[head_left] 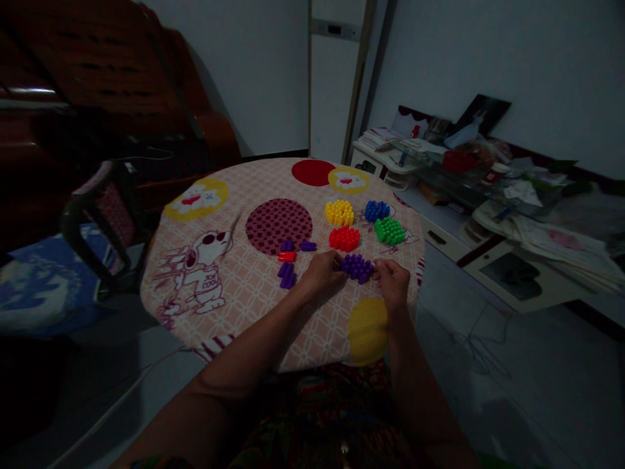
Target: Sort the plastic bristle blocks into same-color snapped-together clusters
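Observation:
A round table [234, 286] with a cartoon-dog cloth stands before me. My left hand [322, 273] and my right hand [392, 279] are closed on either end of a purple cluster of peg pieces [357, 267], held just above the cloth. Beyond it lie a red cluster [344, 238], a yellow cluster [339, 212], a blue cluster [377, 210] and a green cluster [389, 230]. Loose purple pieces [287, 273] and one red piece [287, 256] lie left of my left hand.
A dark chair [97, 215] with a patterned cushion stands left of the table. A low white cabinet [508, 260] heaped with papers and boxes runs along the right wall. Wooden furniture [97, 85] fills the back left.

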A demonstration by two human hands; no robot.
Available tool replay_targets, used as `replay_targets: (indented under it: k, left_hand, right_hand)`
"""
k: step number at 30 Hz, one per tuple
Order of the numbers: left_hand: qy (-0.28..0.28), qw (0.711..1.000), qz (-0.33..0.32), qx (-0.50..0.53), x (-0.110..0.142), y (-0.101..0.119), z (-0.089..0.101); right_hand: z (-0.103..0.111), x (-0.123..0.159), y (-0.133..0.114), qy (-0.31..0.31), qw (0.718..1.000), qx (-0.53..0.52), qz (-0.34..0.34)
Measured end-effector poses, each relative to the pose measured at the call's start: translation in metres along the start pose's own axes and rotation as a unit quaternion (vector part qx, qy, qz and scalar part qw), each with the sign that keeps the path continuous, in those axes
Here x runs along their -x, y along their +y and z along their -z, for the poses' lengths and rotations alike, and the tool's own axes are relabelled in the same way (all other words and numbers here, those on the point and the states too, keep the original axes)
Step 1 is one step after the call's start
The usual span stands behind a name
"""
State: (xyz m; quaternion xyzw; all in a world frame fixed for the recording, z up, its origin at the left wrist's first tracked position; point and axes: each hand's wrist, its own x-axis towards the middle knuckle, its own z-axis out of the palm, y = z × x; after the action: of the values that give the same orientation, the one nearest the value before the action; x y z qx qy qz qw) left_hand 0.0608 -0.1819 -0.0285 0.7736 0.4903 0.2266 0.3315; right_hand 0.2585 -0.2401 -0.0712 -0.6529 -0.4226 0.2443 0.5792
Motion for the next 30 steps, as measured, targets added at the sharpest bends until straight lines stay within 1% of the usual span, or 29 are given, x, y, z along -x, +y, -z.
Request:
replay_targets:
  k: [5, 8, 10, 13, 15, 16, 17, 18, 19, 21, 22, 24, 27, 30]
  left_hand:
    - [-0.011, 0.999, -0.021, 0.03, 0.0, 0.0, -0.002]
    - [-0.02, 0.999, -0.028, 0.029, 0.0, -0.001, -0.001]
    - [0.001, 1.0, -0.025, 0.003, 0.0, -0.004, 0.006]
    - [0.079, 0.995, -0.017, -0.056, -0.003, -0.014, 0.028]
    - [0.142, 0.985, 0.006, -0.101, -0.003, -0.025, 0.051]
    - [0.168, 0.978, 0.028, -0.123, -0.002, -0.031, 0.064]
    - [0.185, 0.971, 0.049, -0.143, -0.001, -0.037, 0.076]
    - [0.186, 0.966, 0.07, -0.162, 0.002, -0.043, 0.087]
    - [0.168, 0.965, 0.09, -0.181, 0.005, -0.048, 0.097]
    - [0.106, 0.966, 0.111, -0.21, 0.013, -0.055, 0.11]
    - [0.072, 0.966, 0.114, -0.219, 0.016, -0.057, 0.114]
    - [0.017, 0.968, 0.112, -0.224, 0.021, -0.059, 0.114]
    - [-0.018, 0.972, 0.102, -0.213, 0.023, -0.059, 0.108]
    - [-0.014, 0.984, 0.084, -0.16, 0.021, -0.061, 0.104]
  right_hand:
    - [0.0, 0.0, -0.001, -0.002, 1.0, -0.005, 0.004]
    - [0.0, 0.0, -0.004, 0.001, 1.0, -0.003, -0.001]
    - [0.0, 0.001, -0.005, 0.003, 1.0, -0.004, -0.005]
    - [-0.001, 0.001, -0.004, 0.001, 1.0, -0.002, -0.005]
    - [0.0, 0.0, -0.003, 0.0, 1.0, 0.0, -0.003]
    - [0.0, 0.0, -0.003, 0.0, 1.0, -0.001, -0.002]
    - [0.0, 0.0, -0.003, 0.0, 1.0, -0.003, -0.002]
    - [-0.001, 0.0, -0.002, 0.0, 1.0, -0.005, -0.003]
    - [-0.001, 0.0, -0.002, 0.001, 1.0, -0.007, -0.004]
    - [-0.001, -0.001, -0.002, 0.002, 1.0, -0.009, -0.007]
    - [-0.001, -0.001, -0.002, 0.003, 1.0, -0.009, -0.008]
    - [-0.001, -0.001, -0.001, 0.004, 1.0, -0.005, -0.011]
    - [0.0, -0.001, 0.0, 0.005, 1.0, -0.002, -0.01]
    - [0.0, -0.001, 0.002, 0.001, 1.0, 0.0, -0.003]
